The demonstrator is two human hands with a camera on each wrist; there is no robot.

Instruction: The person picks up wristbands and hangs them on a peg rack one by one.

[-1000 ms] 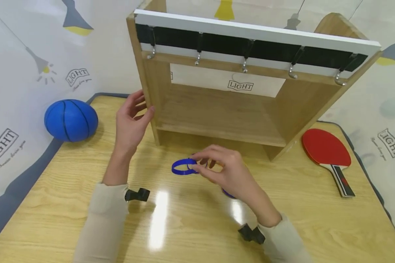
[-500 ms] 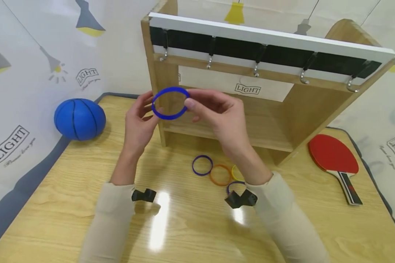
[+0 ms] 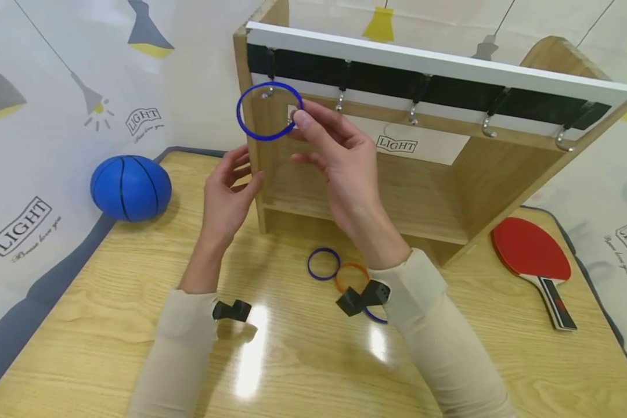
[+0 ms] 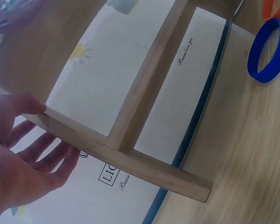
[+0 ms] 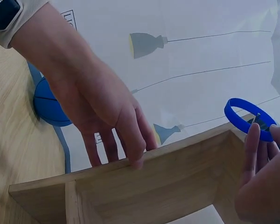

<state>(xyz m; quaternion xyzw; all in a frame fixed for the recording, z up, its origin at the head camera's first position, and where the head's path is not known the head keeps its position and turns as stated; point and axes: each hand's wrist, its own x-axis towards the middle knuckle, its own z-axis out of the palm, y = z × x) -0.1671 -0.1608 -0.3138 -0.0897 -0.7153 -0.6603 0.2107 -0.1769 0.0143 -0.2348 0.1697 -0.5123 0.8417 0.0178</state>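
My right hand point(image 3: 347, 162) pinches a blue silicone wristband point(image 3: 263, 137) between thumb and fingertips. The band is raised in front of the leftmost metal hook point(image 3: 268, 92), which shows through the ring in the head view. In the right wrist view the held band point(image 5: 238, 122) also surrounds the hook in the picture; whether they touch, I cannot tell. With thumb and fingers on either side, my left hand point(image 3: 227, 200) holds the left side panel of a wooden hook rack point(image 3: 366, 183). Its fingers lie along the outer face in the left wrist view.
On the table point(image 3: 287, 360) lie a blue wristband point(image 3: 309, 271), an orange one point(image 3: 352, 265) and another blue one point(image 3: 374, 319), partly hidden by the right forearm. A blue basketball point(image 3: 130, 188) sits at left, a red table tennis paddle point(image 3: 532, 249) at right.
My right hand has picked the blue wristband up from the table and carried it up and left to the leftmost hook. The left hand keeps its hold on the rack.
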